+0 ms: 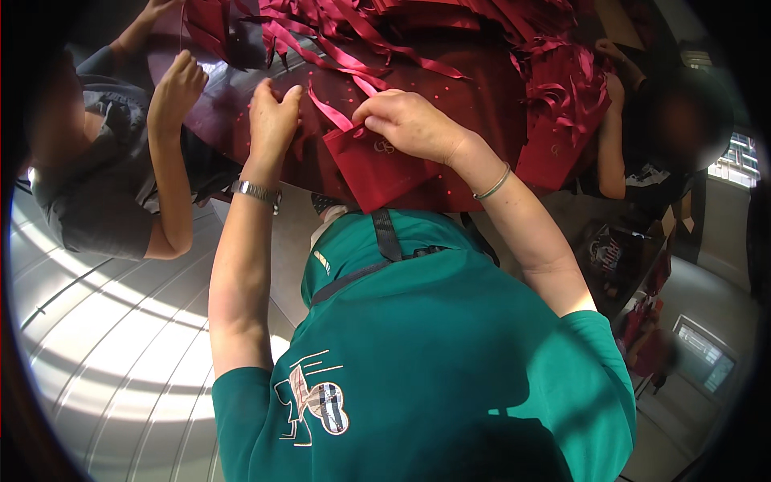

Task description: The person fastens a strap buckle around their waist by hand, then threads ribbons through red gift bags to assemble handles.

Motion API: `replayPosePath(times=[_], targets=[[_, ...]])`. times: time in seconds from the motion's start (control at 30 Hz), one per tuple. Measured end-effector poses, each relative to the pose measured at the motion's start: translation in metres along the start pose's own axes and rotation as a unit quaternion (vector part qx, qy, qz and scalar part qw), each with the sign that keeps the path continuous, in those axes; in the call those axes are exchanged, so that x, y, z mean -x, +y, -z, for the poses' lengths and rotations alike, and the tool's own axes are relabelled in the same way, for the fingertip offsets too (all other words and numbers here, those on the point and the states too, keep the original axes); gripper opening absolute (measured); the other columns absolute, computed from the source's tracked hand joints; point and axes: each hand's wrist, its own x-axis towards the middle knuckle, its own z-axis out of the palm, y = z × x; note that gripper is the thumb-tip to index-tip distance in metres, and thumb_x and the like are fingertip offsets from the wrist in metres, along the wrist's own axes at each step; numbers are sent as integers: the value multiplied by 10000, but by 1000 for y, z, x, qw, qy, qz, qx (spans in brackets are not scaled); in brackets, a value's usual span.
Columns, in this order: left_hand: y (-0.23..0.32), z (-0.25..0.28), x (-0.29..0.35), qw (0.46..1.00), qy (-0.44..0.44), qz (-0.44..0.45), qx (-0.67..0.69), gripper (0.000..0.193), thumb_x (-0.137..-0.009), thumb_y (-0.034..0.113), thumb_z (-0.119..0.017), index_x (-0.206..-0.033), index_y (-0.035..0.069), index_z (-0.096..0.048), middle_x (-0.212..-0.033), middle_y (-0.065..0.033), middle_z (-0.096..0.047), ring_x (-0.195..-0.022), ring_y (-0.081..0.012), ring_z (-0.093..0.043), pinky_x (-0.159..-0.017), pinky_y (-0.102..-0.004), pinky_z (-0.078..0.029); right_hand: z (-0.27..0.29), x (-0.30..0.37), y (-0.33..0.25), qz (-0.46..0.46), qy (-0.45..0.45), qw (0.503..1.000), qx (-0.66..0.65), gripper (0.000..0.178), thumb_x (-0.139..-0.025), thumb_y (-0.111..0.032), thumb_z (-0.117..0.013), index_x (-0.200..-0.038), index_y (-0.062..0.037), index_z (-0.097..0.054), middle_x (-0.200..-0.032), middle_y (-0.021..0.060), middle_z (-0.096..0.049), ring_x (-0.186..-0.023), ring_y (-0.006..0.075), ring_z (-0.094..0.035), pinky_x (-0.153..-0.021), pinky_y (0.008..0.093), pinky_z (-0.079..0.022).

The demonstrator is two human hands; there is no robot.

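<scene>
A dark red gift bag point(377, 173), flat and tilted, hangs over the near edge of the table in front of me. My right hand point(414, 124) is closed in a pinch at its upper edge, close to a pink ribbon point(331, 110) that rises from the bag's top. The fingers partly hide that edge and the ribbon's end. To the left of the bag, apart from it, my left hand point(275, 116) is raised over the table with thumb and forefinger spread. Nothing shows between them.
The round dark red table point(490, 104) holds a heap of pink ribbons point(321, 36) and more red bags point(554, 153). One person point(104, 161) sits at the left, another person point(618, 136) at the right, their arms near the table. A dark box point(614, 253) stands lower right.
</scene>
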Motion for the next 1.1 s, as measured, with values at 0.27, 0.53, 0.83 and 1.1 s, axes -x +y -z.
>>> replayPosePath(times=[0.27, 0.53, 0.83, 1.1], targets=[[32, -4, 46, 951, -126, -261, -108, 245, -834, 131, -646, -1062, 42, -659, -975, -123, -652, -876, -262, -614, -789, -355, -495, -11, 30, 54, -173, 234, 944, -153, 304, -875, -109, -604, -1142, 36, -604, -1081, 107, -660, -952, 172, -629, -859, 288, -491], [30, -17, 60, 948, -150, -243, -139, 164, -809, 146, -656, -922, 28, -667, -871, -127, -636, -833, -301, -585, -764, -397, -467, -30, 39, 48, -237, 229, 930, -163, 418, -790, -80, -703, -1175, 29, -583, -931, 63, -662, -819, 111, -618, -746, 254, -513], [22, 5, 69, 978, -100, -174, -55, 202, -846, 179, -675, -825, -7, -602, -754, -99, -571, -687, -204, -548, -644, -325, -443, -19, 33, 60, -207, 213, 901, -317, 212, -924, -152, -570, -1084, -34, -644, -897, 38, -653, -796, 142, -621, -730, 276, -498], [-3, 23, 66, 981, -49, -135, -129, 219, -865, 208, -662, -830, -6, -630, -767, -128, -622, -696, -221, -588, -667, -324, -458, -5, 13, 91, 66, 88, 981, 158, 231, -812, -54, -572, -1001, -134, -678, -1018, 50, -610, -976, 260, -574, -813, 373, -505]])
